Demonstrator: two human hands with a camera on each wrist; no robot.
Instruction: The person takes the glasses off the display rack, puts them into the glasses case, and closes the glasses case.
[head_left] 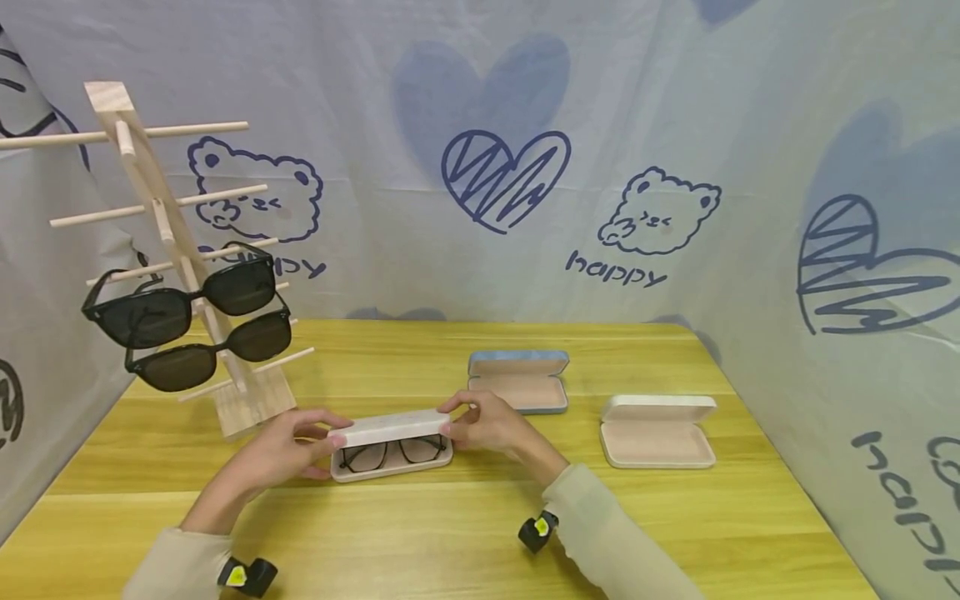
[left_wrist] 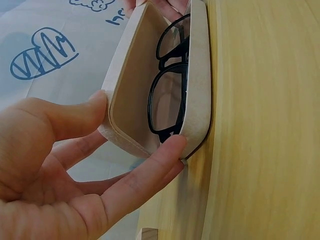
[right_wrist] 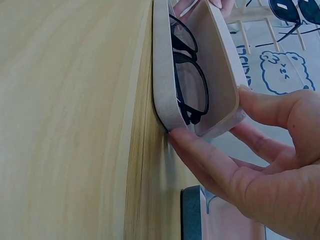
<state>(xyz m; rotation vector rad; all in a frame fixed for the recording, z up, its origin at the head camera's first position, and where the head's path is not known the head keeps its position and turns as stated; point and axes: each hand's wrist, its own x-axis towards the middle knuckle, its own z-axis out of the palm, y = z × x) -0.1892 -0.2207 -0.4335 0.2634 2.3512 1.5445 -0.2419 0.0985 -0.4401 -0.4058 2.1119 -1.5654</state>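
A pale glasses case point(head_left: 392, 426) lies on the wooden table with its lid partly lowered. Inside it are dark-framed clear glasses point(head_left: 366, 457), folded, their lenses toward me. At the case's left end, my left hand point(head_left: 288, 450) holds it, thumb on the lid's edge and fingers by the base. My right hand point(head_left: 491, 423) grips the right end in the same manner. Both wrist views show the gap between lid and base, with the glasses point(left_wrist: 176, 66) resting in the lower half.
A wooden display stand point(head_left: 168, 225) at the left carries two pairs of dark sunglasses point(head_left: 243, 287) on its pegs. Behind my right hand stands a blue case point(head_left: 555, 400) with its lid up. Another white case point(head_left: 656, 454), also opened, sits farther right. A printed curtain point(head_left: 420, 275) surrounds the table.
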